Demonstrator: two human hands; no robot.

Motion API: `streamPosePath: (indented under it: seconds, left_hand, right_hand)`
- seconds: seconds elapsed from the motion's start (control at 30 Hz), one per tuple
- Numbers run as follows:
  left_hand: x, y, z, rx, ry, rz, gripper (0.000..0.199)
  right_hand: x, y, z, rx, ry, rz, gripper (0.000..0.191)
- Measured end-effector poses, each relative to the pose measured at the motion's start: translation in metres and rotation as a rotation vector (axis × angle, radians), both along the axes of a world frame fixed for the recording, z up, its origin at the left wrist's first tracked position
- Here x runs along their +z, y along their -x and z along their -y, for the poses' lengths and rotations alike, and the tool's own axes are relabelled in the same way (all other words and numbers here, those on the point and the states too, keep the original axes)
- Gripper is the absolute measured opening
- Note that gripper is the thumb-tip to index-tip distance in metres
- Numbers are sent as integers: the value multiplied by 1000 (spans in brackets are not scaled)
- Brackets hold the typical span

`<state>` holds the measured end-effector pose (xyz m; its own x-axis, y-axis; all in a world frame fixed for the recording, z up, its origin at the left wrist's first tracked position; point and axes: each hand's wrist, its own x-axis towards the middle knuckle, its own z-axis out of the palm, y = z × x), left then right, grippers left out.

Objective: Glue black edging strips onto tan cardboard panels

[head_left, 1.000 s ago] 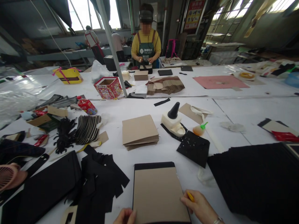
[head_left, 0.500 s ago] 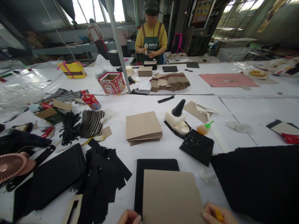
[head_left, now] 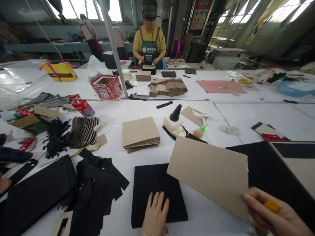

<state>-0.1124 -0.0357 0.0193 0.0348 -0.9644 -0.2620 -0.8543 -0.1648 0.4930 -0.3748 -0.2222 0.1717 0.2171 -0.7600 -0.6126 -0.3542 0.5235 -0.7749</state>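
1. Since the earlier frame the brown cardboard sheet (head_left: 209, 172) has come up off the black panel (head_left: 157, 190) and swung to the right; it is now tilted in the air, and the panel that it covered lies bare on the table (head_left: 258, 111).
2. The right hand (head_left: 273, 216) holds the sheet by its lower right corner, fingers closed on the edge. A small yellow object (head_left: 271, 206) is tucked in the same hand; what it is cannot be told.
3. The left hand (head_left: 155, 216) has moved onto the black panel and rests flat on its near part, fingers spread and gripping nothing.
4. The panel lies flat near the front edge of the table, just right of a heap of black cut pieces (head_left: 98, 183).
5. Behind the panel sits a stack of brown cards (head_left: 140, 134); to its right stand a glue bottle with a black cone cap (head_left: 175, 123) and a small orange bottle with a green tip (head_left: 199, 131).
6. Under the raised sheet, to the right, a wide black sheet (head_left: 270, 173) lies on the table.
7. Across the table a person in a yellow shirt and green apron (head_left: 149, 46) stands working, hands at chest height.
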Motion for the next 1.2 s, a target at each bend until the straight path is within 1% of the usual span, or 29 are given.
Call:
streamPosePath:
  seconds: [0.07, 0.17, 0.27, 0.37, 0.43, 0.5, 0.57, 0.63, 0.7, 0.77, 0.8, 0.83, 0.87, 0.93, 0.97, 1.03, 1.1, 1.13, 1.2]
  left_hand:
    - [0, 2, 2, 0, -37, 41, 81]
    - [7, 2, 4, -6, -92, 66, 75]
    - [18, 3, 6, -24, -148, 80, 68]
    - [30, 5, 9, -43, -183, 101, 59]
    - [40, 6, 10, -66, -202, 127, 53]
    - [56, 5, 11, -89, -196, 183, 48]
    - [79, -1, 11, -96, -144, 264, 42]
    - [107, -14, 11, -80, -44, 325, 37]
    - [137, -35, 10, -29, 94, 339, 32]
    - [166, -59, 7, 78, 258, 304, 25]
    - [178, -72, 5, 156, 334, 260, 18]
    - [189, -83, 1, 250, 386, 193, 12]
    - [198, -93, -2, 363, 409, 101, 11]
    - [210, -107, -11, 627, 401, -154, 22]
    - [213, -109, -15, 767, 395, -302, 28]
    - [211, -106, -22, 1038, 415, -589, 37]
    - [199, -92, -27, 1253, 454, -831, 47]
    - [188, -82, -29, 1332, 458, -934, 51]
    - [158, -58, -33, 1440, 428, -1113, 55]
  right_hand:
    - [4, 3, 2, 5, 14, -11, 41]
    - [13, 5, 3, 3, 35, -20, 43]
    - [19, 5, 3, -7, 39, -8, 43]
    - [20, 6, 3, -9, 41, 22, 42]
    - [21, 7, 4, -8, 41, 37, 42]
    - [24, 7, 5, -7, 45, 44, 41]
    - [30, 6, 6, -10, 60, 56, 40]
    - [37, 4, 8, -19, 79, 71, 39]
    - [44, 1, 11, -25, 95, 86, 37]
    - [50, -3, 14, -33, 117, 100, 36]
    - [53, -4, 15, -38, 126, 110, 36]
    - [55, -6, 16, -41, 125, 118, 37]
    - [57, -8, 17, -50, 127, 122, 37]
    - [60, -11, 18, -75, 134, 126, 36]
    - [60, -12, 19, -86, 139, 129, 35]
    - [61, -15, 21, -114, 155, 140, 32]
    - [61, -18, 24, -132, 166, 160, 32]
    - [61, -20, 26, -138, 174, 172, 32]
    - [61, -23, 31, -131, 168, 192, 31]
